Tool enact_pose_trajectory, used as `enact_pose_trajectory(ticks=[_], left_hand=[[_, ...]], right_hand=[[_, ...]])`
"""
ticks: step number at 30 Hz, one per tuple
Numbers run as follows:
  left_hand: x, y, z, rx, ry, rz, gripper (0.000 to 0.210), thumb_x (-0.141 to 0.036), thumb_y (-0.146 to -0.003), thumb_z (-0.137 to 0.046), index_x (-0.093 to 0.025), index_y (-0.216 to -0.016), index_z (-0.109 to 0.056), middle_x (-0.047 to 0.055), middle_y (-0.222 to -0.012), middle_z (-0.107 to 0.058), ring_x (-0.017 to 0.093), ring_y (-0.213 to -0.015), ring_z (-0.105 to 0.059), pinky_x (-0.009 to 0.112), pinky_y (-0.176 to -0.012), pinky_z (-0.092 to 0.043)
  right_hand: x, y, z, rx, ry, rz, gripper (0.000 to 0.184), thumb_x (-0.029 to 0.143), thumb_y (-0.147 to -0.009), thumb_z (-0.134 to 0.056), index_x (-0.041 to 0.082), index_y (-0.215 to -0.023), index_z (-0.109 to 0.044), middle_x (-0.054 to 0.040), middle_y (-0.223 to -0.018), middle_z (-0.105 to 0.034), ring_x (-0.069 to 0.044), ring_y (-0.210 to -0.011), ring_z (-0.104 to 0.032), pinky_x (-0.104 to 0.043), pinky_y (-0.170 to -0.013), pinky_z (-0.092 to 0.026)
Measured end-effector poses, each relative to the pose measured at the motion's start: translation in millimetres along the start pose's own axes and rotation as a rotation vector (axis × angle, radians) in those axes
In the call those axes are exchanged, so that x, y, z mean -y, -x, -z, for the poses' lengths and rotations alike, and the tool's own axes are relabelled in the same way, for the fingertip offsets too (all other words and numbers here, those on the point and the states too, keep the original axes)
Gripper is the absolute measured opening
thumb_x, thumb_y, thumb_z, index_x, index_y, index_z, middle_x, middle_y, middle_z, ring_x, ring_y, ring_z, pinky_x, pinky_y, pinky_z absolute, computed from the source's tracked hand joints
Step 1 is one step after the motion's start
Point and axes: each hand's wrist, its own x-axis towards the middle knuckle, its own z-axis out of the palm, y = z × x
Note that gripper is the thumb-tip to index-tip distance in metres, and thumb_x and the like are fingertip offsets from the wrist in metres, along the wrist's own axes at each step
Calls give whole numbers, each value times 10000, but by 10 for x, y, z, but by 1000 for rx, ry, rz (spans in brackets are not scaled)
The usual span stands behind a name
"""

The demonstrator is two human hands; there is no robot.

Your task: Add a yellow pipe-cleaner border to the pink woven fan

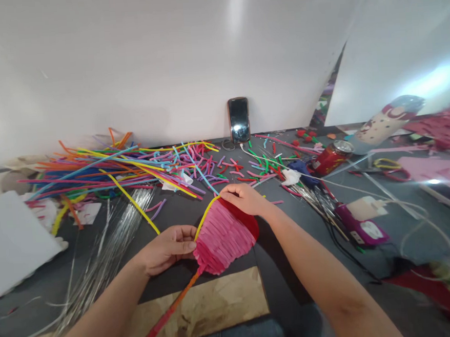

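Note:
A pink pleated fan-shaped piece [227, 235] with a red backing and an orange-red wrapped stem [173, 305] is between my hands. Along its upper left edge runs a yellow pipe cleaner [207, 212]. My left hand [172, 248] pinches the pipe cleaner and the piece's lower left edge between thumb and fingers. At the top corner, the fingertips of my right hand [244, 198] are closed on the pipe cleaner's upper end. The red backing shows beneath my right hand. A brown board [226, 297] lies under the stem.
Colourful pipe cleaners [94, 167] are heaped at the back left, beside thin metal wires [111, 253]. A phone [239, 120] leans on the white partition [144, 66]. On the right are a red can [334, 157], a bottle [387, 124], scissors [387, 167], a purple box [362, 225] and cables.

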Motion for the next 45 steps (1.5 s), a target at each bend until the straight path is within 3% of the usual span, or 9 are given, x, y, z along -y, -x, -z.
enact_pose_trajectory(ticks=[25,29,34,36,40,43,45], left_hand=[[-46,38,-36,-14,-143,-33,321,-322,-653,-783,-118,-874,-673,65,-786,-689,141,-685,-619,246,-693,-471],[-252,233,-170,-105,-403,-177,288,-359,-717,-712,-142,-902,-666,54,-819,-696,157,-712,-624,275,-714,-491],[-428,624,-417,-313,-1052,-403,233,-328,-859,-531,-217,-1025,-650,26,-967,-715,181,-827,-659,289,-753,-527],[-328,715,-507,-379,-1313,-590,213,-274,-861,-523,-250,-1038,-640,12,-1111,-692,180,-954,-655,281,-836,-521],[155,687,-673,-483,-1660,-1028,214,-171,-852,-500,-195,-1034,-610,37,-1068,-711,158,-976,-654,257,-883,-514],[555,579,-808,-539,-1749,-1026,121,-156,-867,-513,-186,-929,-612,15,-1016,-723,177,-1021,-633,343,-971,-470],[731,531,-875,-479,-1749,-1016,92,-247,-882,-544,-211,-921,-619,-8,-1017,-720,194,-1079,-602,400,-1027,-421]], right_hand=[[116,15,41,-49,19,88,284,350,-916,-440,185,-884,-669,-33,-848,-689,-162,-783,-609,-273,-715,-435],[336,81,194,-150,45,215,226,313,-917,-463,201,-954,-656,-37,-936,-694,-161,-853,-626,-286,-776,-465],[621,273,406,-199,335,531,225,159,-933,-426,188,-1037,-623,-47,-974,-703,-144,-891,-631,-288,-809,-504],[662,410,432,-185,508,643,243,119,-928,-410,183,-1027,-623,-54,-943,-712,-160,-888,-618,-317,-816,-512],[577,786,375,-153,591,704,253,68,-897,-426,180,-963,-643,-59,-917,-709,-170,-851,-593,-333,-794,-521],[424,1078,316,-135,702,673,253,67,-883,-449,196,-970,-648,-52,-948,-696,-163,-854,-573,-327,-775,-519],[305,1223,291,-120,785,649,241,85,-877,-467,202,-952,-664,-58,-950,-695,-172,-879,-571,-338,-795,-510]])
